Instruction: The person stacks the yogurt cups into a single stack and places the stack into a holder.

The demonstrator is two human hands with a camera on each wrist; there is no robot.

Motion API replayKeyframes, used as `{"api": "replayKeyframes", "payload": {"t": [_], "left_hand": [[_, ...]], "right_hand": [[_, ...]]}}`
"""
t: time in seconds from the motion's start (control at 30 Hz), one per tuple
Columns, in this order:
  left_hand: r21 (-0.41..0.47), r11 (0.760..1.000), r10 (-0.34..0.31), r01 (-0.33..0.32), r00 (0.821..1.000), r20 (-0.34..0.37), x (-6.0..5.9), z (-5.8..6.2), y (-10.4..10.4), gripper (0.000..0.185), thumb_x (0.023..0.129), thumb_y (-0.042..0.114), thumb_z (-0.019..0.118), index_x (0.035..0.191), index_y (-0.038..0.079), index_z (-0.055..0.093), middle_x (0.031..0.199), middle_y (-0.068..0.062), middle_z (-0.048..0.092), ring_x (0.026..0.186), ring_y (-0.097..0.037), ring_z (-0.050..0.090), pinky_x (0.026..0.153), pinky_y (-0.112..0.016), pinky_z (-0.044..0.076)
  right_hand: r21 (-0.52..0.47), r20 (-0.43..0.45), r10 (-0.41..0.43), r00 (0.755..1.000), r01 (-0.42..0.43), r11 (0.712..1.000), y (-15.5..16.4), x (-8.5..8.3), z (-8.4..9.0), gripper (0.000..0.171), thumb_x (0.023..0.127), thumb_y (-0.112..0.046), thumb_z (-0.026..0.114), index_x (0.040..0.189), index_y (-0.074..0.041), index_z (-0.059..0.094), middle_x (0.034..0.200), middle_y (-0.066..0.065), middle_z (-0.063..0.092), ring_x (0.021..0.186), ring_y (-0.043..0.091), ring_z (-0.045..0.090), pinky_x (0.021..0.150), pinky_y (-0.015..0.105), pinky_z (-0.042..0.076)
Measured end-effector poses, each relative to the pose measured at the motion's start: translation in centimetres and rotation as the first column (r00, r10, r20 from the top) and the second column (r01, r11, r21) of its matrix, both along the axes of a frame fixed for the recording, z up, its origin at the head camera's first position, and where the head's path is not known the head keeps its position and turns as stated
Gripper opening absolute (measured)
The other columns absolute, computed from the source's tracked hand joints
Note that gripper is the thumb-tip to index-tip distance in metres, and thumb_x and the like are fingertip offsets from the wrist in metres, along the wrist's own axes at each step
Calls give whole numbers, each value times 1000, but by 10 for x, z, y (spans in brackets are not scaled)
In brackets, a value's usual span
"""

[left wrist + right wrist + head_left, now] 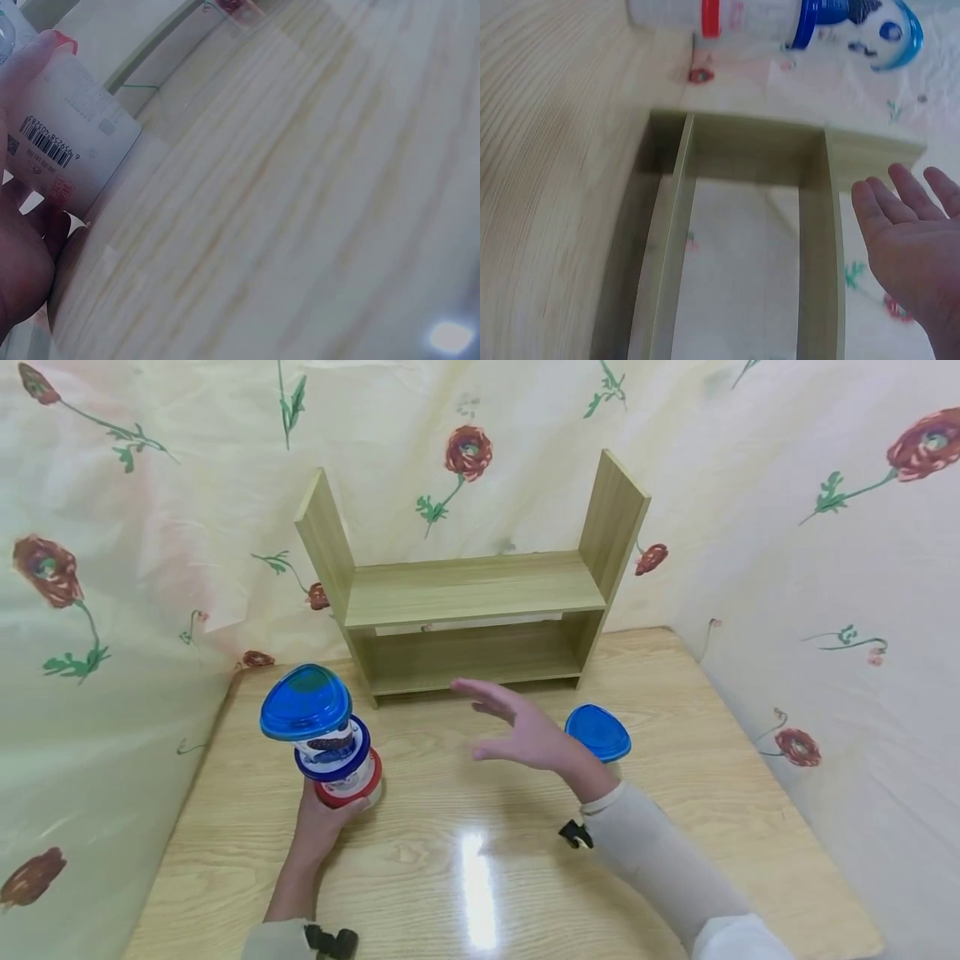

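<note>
Three lidded tubs stand stacked at the left of the table in the head view. On top is a tub with a clear blue rounded-triangular lid [306, 702]. Below it comes a tub with a dark blue rim [333, 762], and lowest a white tub with a red rim [352, 787]. My left hand [324, 814] grips the lowest tub, thumb along its near side. The left wrist view shows that tub's barcode label [56, 142]. My right hand [517, 727] hovers with fingers extended and holds nothing. Another blue-lidded tub [597, 732] sits beyond my right wrist, its body mostly hidden.
A two-level wooden shelf [472, 592] with upright side panels stands at the back of the wooden table [420, 893]. Behind it and on both sides hangs a flowered sheet [390, 435]. The right wrist view shows the shelf frame [821, 247] close to the right hand.
</note>
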State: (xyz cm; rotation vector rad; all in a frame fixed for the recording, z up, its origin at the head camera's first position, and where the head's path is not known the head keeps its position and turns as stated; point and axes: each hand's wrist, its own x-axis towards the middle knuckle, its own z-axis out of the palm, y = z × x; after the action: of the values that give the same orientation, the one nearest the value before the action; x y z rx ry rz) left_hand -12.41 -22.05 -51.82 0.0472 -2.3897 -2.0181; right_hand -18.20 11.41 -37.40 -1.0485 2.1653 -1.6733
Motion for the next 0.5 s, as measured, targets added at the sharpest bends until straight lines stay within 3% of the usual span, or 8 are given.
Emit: {"api": "replayKeyframes", "payload": {"t": [0.07, 0.17, 0.3, 0.5], "left_hand": [[-7, 1000, 2, -2, 1000, 1, 0, 0, 1, 101, 75, 13, 82, 148, 33, 15, 147, -3, 33, 133, -28, 32, 106, -55, 29], [-8, 1000, 3, -3, 1000, 1, -1, 0, 1, 101, 75, 11, 81, 148, 31, 15, 147, -3, 34, 133, -28, 33, 106, -55, 29], [-7, 1000, 4, -4, 1000, -3, -2, 0, 0, 101, 75, 10, 81, 148, 32, 15, 146, -3, 34, 132, -27, 34, 107, -54, 29], [-4, 1000, -1, 1, 1000, -5, -2, -1, 0, 100, 75, 10, 81, 148, 31, 16, 146, -4, 35, 132, -27, 34, 106, -54, 29]], "right_hand": [[-11, 22, -27, 999, 27, 1000, 15, 4, 0, 80, 81, -14, 76, 148, -12, 32, 149, 5, 36, 136, 19, 32, 110, 44, 27], [-62, -15, -47, 999, 46, 997, 38, 1, -10, 83, 81, -8, 76, 149, -13, 29, 149, 6, 36, 137, 23, 31, 110, 44, 26], [-121, -103, -72, 992, 59, 991, 65, -4, -17, 87, 78, 8, 73, 148, -1, 24, 147, 18, 35, 137, 31, 30, 110, 49, 22], [-88, -90, -145, 985, 137, 987, 103, -7, -32, 78, 78, 11, 69, 146, 0, 31, 146, 21, 36, 135, 33, 33, 109, 45, 26]]}}
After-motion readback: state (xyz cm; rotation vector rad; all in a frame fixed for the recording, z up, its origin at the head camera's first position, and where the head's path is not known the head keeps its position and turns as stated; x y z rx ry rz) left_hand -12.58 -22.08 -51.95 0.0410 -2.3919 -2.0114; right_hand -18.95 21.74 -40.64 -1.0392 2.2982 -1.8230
